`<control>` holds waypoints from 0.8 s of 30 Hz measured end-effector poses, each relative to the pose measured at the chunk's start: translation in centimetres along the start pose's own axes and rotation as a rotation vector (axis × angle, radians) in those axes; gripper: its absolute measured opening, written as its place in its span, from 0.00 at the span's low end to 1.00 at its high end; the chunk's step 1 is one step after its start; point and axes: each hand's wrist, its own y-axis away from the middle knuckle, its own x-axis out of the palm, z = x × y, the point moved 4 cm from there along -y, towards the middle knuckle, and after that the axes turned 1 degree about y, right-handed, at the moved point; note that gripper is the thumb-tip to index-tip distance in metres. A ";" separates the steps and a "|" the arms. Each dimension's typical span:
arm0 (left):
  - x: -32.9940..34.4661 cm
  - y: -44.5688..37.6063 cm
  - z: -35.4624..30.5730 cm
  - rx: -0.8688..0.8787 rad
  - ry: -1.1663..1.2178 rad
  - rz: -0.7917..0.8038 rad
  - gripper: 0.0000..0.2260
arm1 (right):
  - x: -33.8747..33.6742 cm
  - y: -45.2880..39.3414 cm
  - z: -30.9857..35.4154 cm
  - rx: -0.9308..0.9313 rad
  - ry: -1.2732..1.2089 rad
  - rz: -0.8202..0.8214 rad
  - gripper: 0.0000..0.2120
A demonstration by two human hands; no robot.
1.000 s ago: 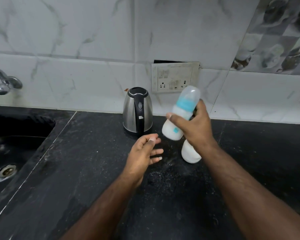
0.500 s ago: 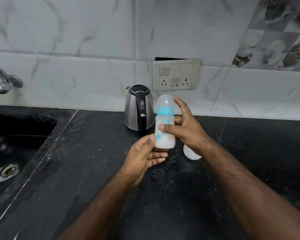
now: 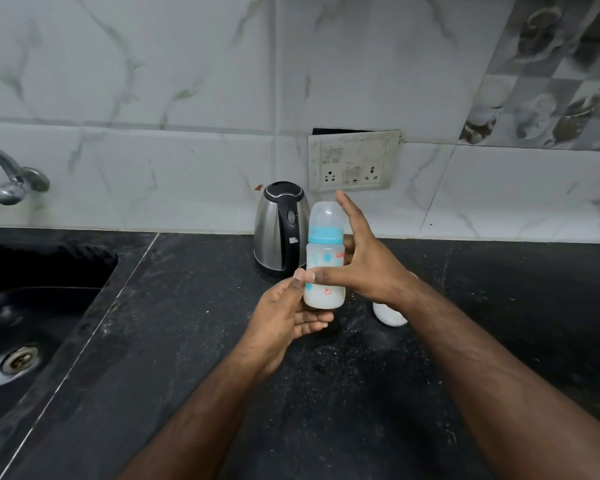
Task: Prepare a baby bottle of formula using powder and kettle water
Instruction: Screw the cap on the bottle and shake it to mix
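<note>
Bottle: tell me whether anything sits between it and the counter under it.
Yes: the left hand lies under the bottle, fingers cupped beneath its base, above the counter. The right hand grips its side.

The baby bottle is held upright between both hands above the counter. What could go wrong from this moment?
1. The right hand holds the baby bottle mainly by thumb, with a finger straight, so it could slip.
2. A drop might strike the white container beneath the wrist.
3. The kettle stands close behind; a hand might bump it.
</note>
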 end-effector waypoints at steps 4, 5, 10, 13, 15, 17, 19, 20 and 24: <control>-0.1 -0.1 -0.4 0.001 0.004 0.015 0.25 | -0.2 -0.3 0.6 -0.050 0.040 -0.017 0.58; -0.1 -0.2 -0.5 0.002 0.004 0.018 0.25 | -0.2 -0.2 0.8 -0.055 0.068 -0.031 0.56; -0.3 -0.5 -1.0 0.041 -0.011 -0.001 0.27 | -4.0 -0.5 3.3 -0.160 -0.115 -0.382 0.51; -0.8 -0.6 -1.1 0.070 -0.005 -0.061 0.26 | -5.3 -0.3 3.2 -0.188 -0.251 -0.530 0.52; -0.7 -0.6 -1.0 0.072 -0.008 -0.082 0.24 | -3.1 0.2 2.2 -0.104 -0.026 -0.330 0.53; -0.5 -0.7 -0.9 0.075 -0.015 -0.098 0.22 | -2.2 0.5 1.8 -0.103 0.113 -0.252 0.53; -0.6 -0.8 -1.0 0.078 -0.020 -0.126 0.20 | -4.1 0.0 2.6 -0.160 -0.050 -0.439 0.52; -0.6 -0.8 -1.0 0.079 -0.024 -0.137 0.18 | -5.1 -0.3 2.7 -0.194 -0.128 -0.529 0.52; 0.2 -0.6 -1.3 0.084 -0.043 -0.138 0.17 | -2.4 0.4 1.5 -0.111 0.142 -0.235 0.54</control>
